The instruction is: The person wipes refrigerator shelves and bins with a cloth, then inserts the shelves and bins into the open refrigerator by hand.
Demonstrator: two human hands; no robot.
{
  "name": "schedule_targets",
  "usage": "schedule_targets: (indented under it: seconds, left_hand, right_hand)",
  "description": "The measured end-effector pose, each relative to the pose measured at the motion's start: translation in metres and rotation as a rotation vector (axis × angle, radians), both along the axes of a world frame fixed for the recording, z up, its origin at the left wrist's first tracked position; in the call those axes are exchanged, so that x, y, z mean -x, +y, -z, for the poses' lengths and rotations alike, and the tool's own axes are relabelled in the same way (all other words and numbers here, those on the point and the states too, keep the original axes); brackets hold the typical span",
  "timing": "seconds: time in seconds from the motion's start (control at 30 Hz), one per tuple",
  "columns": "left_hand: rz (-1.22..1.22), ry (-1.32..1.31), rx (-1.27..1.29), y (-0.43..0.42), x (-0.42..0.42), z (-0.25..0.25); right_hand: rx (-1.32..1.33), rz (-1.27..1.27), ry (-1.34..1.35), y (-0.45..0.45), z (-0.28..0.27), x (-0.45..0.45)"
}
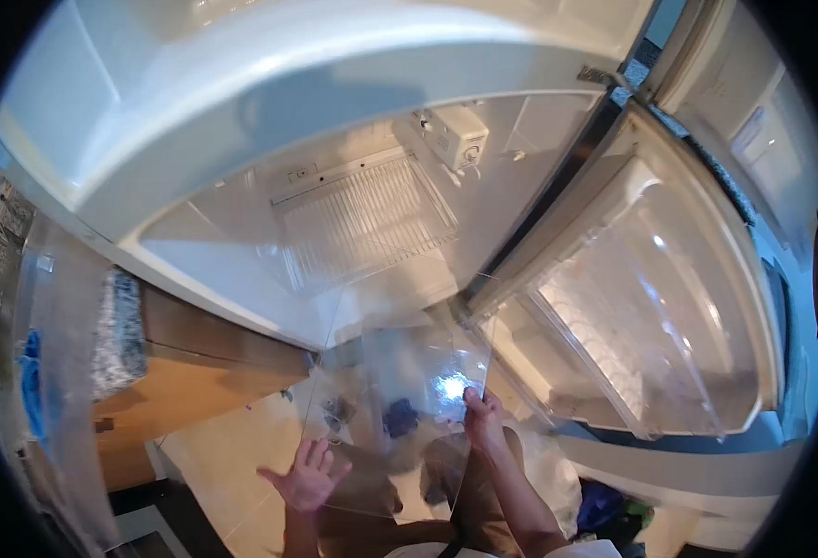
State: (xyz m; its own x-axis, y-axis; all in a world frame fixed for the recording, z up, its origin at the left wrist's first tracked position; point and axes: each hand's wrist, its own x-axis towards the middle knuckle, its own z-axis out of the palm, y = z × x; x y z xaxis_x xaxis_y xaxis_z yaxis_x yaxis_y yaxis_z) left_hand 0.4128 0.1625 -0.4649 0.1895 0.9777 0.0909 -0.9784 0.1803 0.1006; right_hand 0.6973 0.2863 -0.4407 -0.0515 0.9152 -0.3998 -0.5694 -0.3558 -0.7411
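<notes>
A clear, see-through fridge shelf panel [385, 372] hangs over my knees, with a bright light reflection near its right side. My right hand [483, 418] grips the right edge of the panel, thumb on top. At the lower left of the panel, my left hand [308, 476] has its fingers spread, palm up; whether it touches the panel I cannot tell. Beyond the panel is the open fridge compartment [223, 251], with a wire rack [367, 219] at its bottom and a small white control box [460, 138] on its inner wall.
The open fridge door [613, 298] with clear door bins stands to the right. A wooden cabinet [213, 363] with a speckled counter edge [119, 335] is at left. Dark and coloured cloth items [613, 511] lie on the tiled floor [223, 465] at lower right.
</notes>
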Motion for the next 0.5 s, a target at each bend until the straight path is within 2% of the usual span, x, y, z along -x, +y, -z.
schedule_targets:
  seconds: [0.13,0.2,0.27,0.3,0.37,0.4,0.5]
  left_hand:
    - [-0.116,0.178,-0.084,0.009,-0.035,0.036]
    - [-0.083,0.468,0.243,0.014,-0.037,0.061]
    - [-0.101,0.472,0.135,0.027,-0.025,0.085]
    - [-0.105,0.475,0.040,0.035,-0.017,0.091]
    - [-0.126,0.539,0.015,0.050,-0.007,0.100]
    - [-0.134,0.601,0.003,0.057,-0.001,0.102]
    - [-0.146,0.526,-0.020,0.080,0.016,0.100]
  right_hand:
    - [-0.139,-0.021,0.012,0.018,0.071,-0.006]
    - [-0.199,-0.016,0.025,0.025,0.090,-0.004]
    - [-0.253,0.042,0.018,0.030,0.110,0.001]
    - [-0.265,0.035,0.022,0.031,0.115,0.004]
    - [-0.343,0.069,0.061,0.032,0.116,0.008]
    - [-0.359,0.007,0.122,0.033,0.117,0.005]
    - [-0.310,-0.033,0.172,0.034,0.100,0.012]
